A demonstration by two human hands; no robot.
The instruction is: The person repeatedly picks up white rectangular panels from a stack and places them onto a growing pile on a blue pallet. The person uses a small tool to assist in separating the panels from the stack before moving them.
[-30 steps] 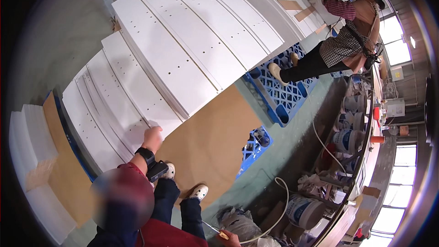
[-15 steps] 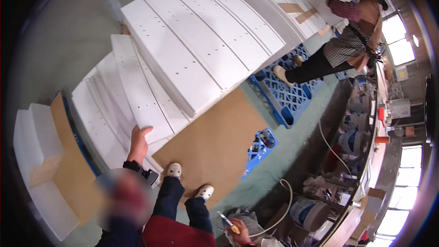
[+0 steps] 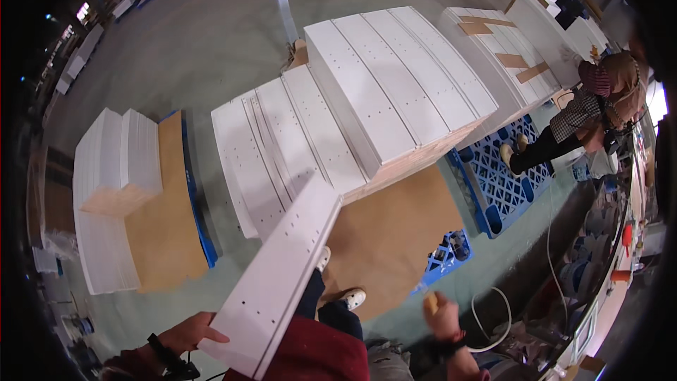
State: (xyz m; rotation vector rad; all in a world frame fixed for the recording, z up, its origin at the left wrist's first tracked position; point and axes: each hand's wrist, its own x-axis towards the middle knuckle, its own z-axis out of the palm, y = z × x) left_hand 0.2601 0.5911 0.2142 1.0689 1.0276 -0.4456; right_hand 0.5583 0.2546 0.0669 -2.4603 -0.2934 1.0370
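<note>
A long white board with small holes slants up from my lower left, its far end over the lower stack of white boards. My left hand is closed on the board's near end, thumb on top. My right hand is raised right of my legs, wrapped round the yellow handle of a putty knife; its blade is hidden in this view. Beyond the lower stack stands a taller stack of drilled white boards.
Brown sheeting lies under my feet, with a blue plastic pallet at its edge. Another white stack stands left. A co-worker stands at right beside a blue pallet. A pale hose loops on the floor.
The white board has come off the lower stack and swung toward me in my left hand. My right hand has risen with the putty knife. The view has shifted, showing more floor beyond.
</note>
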